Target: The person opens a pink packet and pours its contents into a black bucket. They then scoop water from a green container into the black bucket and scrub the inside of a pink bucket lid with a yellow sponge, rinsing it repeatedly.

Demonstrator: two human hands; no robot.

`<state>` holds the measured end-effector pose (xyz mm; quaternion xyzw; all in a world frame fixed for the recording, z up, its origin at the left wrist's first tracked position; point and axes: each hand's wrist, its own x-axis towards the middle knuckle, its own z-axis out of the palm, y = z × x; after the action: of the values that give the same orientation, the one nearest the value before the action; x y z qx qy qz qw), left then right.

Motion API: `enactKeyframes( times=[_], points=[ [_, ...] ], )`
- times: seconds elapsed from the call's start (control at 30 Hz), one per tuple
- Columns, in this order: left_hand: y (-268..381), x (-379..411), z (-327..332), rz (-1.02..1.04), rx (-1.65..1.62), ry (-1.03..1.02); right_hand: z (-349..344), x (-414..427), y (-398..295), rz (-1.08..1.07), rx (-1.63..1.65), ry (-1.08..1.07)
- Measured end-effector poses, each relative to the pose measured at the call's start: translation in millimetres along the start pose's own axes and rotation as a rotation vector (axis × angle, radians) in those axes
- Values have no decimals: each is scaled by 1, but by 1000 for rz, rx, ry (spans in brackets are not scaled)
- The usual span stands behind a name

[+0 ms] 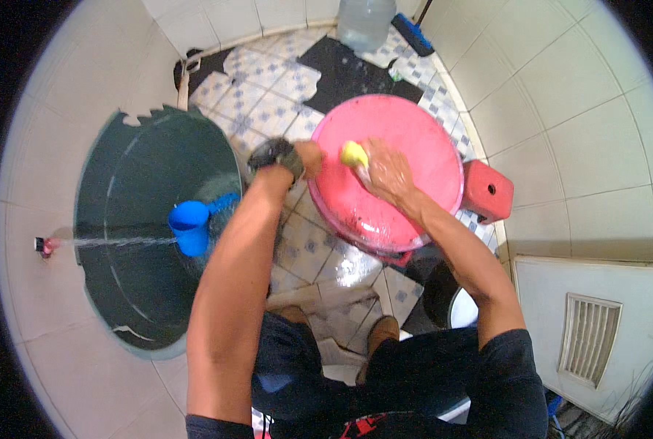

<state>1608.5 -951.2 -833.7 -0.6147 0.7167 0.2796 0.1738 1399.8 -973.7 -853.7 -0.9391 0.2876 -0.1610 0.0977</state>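
A yellow sponge [354, 154] is held in my right hand [385, 167], over the pink face of a large round plastic basin or lid [414, 137]. The hand and the pink surface look wet and a little soapy. My left hand [309, 159], with a dark watch on its wrist, is at the left rim of the pink thing; its fingers are blurred, so its grip is unclear. To the left, a blue plastic dipper [190, 228] lies in a big dark green tub [140, 230], and a water jet from a wall tap [45, 247] reaches it.
A red plastic stool [488, 192] stands right of the pink thing. Behind are a clear water jug [366, 24] and a blue broom or brush head [412, 34]. The tiled floor [299, 241] is wet and has dark patches. A white vented door panel [589, 340] is at the right.
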Motion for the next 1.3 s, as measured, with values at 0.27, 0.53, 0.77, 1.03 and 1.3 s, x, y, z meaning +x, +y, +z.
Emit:
enactKeyframes(
  times=[0.27,0.53,0.77,1.03,1.3],
  points=[
    [-14,-15,-5,-40,-129,112,8,-42,-30,-405,230,-131],
    [-32,-17,7,-126,-122,160,20,-56,-43,-568,266,-160],
    [-22,13,7,70,63,203,29,1,-35,-327,102,-104],
    [-19,5,5,-30,-30,171,17,-10,-46,-477,121,-155],
    [-26,-1,13,-70,-146,154,-9,-73,-38,-595,173,-417]
  ],
)
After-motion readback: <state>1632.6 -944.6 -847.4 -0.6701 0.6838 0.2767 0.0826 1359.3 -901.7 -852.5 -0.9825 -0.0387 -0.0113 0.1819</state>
